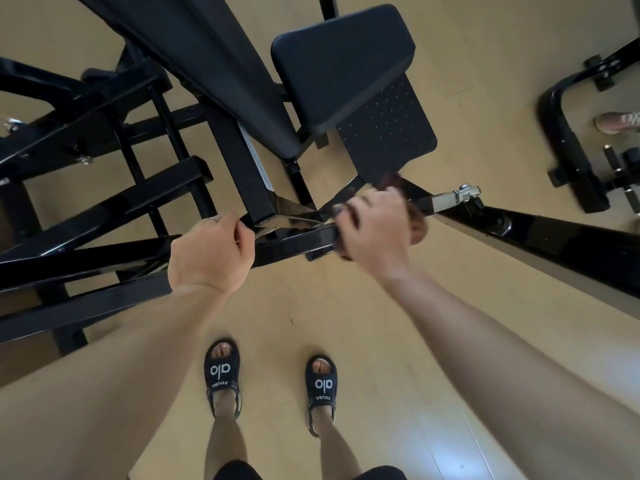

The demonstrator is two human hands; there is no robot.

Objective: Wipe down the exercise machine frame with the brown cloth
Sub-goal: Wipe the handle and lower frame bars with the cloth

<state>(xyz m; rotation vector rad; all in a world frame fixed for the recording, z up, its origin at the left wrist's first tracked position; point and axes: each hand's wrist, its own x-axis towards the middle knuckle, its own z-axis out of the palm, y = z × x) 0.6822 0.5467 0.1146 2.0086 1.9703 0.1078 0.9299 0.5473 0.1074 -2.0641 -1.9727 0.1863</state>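
Only readable writing here is on the black sandals [222, 374]: big white "alo" on each strap, with smaller lettering underneath that's too tiny to trust. The exercise machine frame [298, 239] is glossy black square tubing, shiny enough to catch reflections, with a matte black seat pad [343, 60] and a dotted footplate [388, 133] above it. The right hand [375, 225] is curled over the frame's bar, gripping the brown cloth [415, 225], which is bunched under the palm and blurred, just peeking out dark reddish-brown on the far side of the hand. The left hand [211, 252] has its fingers curled around the frame's bar beside the junction. The floor [311, 306] is tan wood-look.
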